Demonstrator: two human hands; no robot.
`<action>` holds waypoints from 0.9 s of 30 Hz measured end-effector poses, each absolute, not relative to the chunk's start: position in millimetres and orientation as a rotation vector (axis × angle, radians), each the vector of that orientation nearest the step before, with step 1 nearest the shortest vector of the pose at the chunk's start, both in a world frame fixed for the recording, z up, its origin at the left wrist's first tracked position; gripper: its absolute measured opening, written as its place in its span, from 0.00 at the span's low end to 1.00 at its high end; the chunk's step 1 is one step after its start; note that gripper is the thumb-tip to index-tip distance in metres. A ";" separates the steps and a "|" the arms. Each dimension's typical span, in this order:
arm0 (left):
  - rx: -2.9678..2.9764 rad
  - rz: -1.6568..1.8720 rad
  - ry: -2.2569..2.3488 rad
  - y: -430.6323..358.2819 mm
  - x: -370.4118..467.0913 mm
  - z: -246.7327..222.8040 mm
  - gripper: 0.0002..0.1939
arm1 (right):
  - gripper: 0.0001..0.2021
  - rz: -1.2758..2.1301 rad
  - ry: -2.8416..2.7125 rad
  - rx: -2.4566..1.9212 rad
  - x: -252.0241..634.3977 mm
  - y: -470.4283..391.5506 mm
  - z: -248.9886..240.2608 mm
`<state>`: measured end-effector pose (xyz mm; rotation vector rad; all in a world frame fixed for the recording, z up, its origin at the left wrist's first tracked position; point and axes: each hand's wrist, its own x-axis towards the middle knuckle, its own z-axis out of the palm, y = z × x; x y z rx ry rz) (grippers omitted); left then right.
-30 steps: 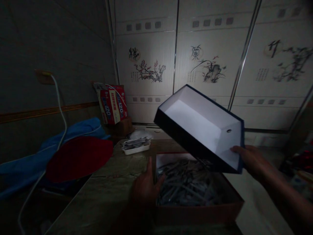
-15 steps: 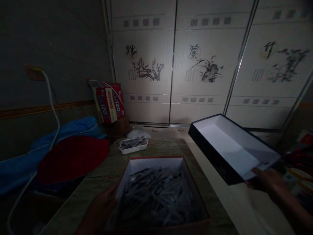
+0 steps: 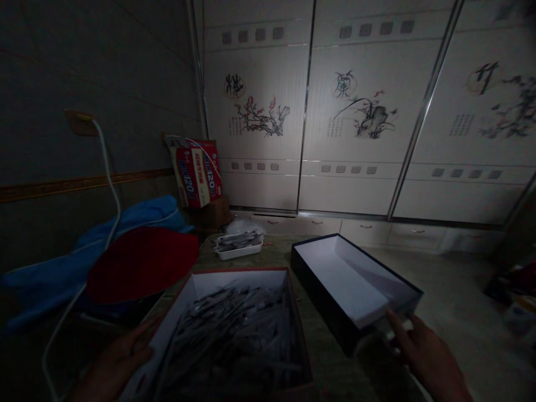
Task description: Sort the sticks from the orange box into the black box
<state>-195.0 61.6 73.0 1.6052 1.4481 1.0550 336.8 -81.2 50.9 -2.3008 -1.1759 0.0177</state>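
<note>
So your right hand (image 3: 431, 354) has the dark-blue box (image 3: 343, 279) by its near end, thumb hooked over the rim onto the inside and the other fingers around the outside, so you're pinching that end wall. The box sits ahead and to the left of that hand, open side up, white inside, and nothing shows in it. Can't tell if it's resting fully on the table (image 3: 326, 365) or being held a bit off it.

Your left hand (image 3: 119, 357) is against the left wall of the red-rimmed box (image 3: 247, 270), which is just to the right of it. Too dark down there to tell if you're gripping that wall or only leaning on it. The red-rimmed box is open too, and it's loaded with a jumbled heap of thin pieces (image 3: 243, 329), greyish, too dim to say what exactly.

Behind it on the table there's a small white tray (image 3: 242, 254) piled with similar slim items (image 3: 238, 240), with some clear plastic (image 3: 251, 225) at its back edge.
</note>
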 end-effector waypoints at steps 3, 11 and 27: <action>1.451 1.002 1.368 58.0 -189.4 79.2 0.21 | 0.29 -0.349 -1.380 -2.275 317.6 -89.6 59.3; 1.572 0.947 1.447 66.5 -192.9 69.9 0.25 | 0.12 -0.198 -1.935 -1.806 306.3 -51.8 34.7; 2.333 1.101 1.707 13.8 -149.3 92.2 0.14 | 0.09 0.393 -2.234 -1.495 173.4 -45.8 103.9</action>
